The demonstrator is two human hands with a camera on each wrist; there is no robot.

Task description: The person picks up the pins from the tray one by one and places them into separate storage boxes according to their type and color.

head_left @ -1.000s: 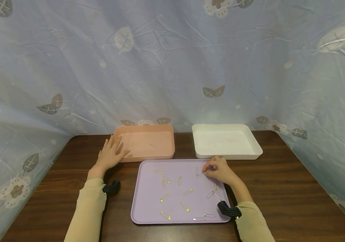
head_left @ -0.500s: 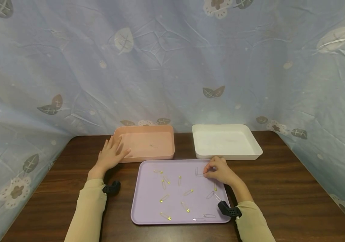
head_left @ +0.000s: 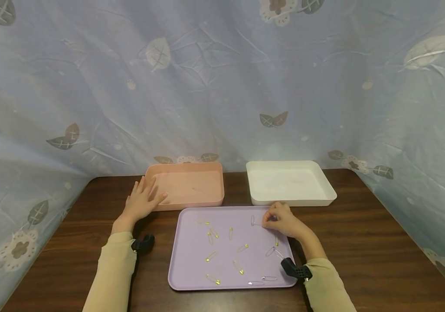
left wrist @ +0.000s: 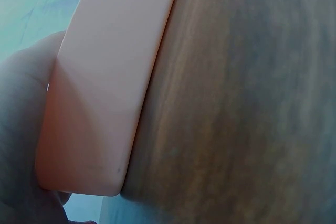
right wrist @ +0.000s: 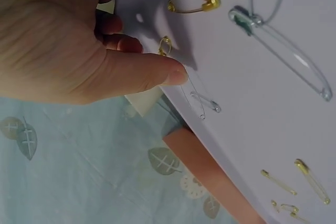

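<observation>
Over the far right part of the lavender tray (head_left: 195, 242), my right hand (head_left: 283, 221) pinches a silver safety pin (right wrist: 195, 97) between thumb and fingertips. The pin's free end sticks out past the thumb; the end in the grip is hidden. Close beside it lies another silver safety pin (head_left: 252, 220). My left hand (head_left: 140, 201) rests with spread fingers over the left front corner of the peach tray (head_left: 191, 204). Inside that tray lies a single small, faint pin (head_left: 197, 189). A gold safety pin (right wrist: 194, 0) lies near the right hand.
Several gold safety pins (head_left: 238, 266) are scattered over the lavender tray, with silver safety pins (head_left: 269, 278) near its front right edge. A white tray (head_left: 290, 202) stands behind it at the right. Patterned cloth (head_left: 222, 86) hangs behind the wooden table (head_left: 367, 242).
The silver safety pin in the right hand has tilted slightly, its free end now higher in the head view. Both hands have stayed nearly in place.
</observation>
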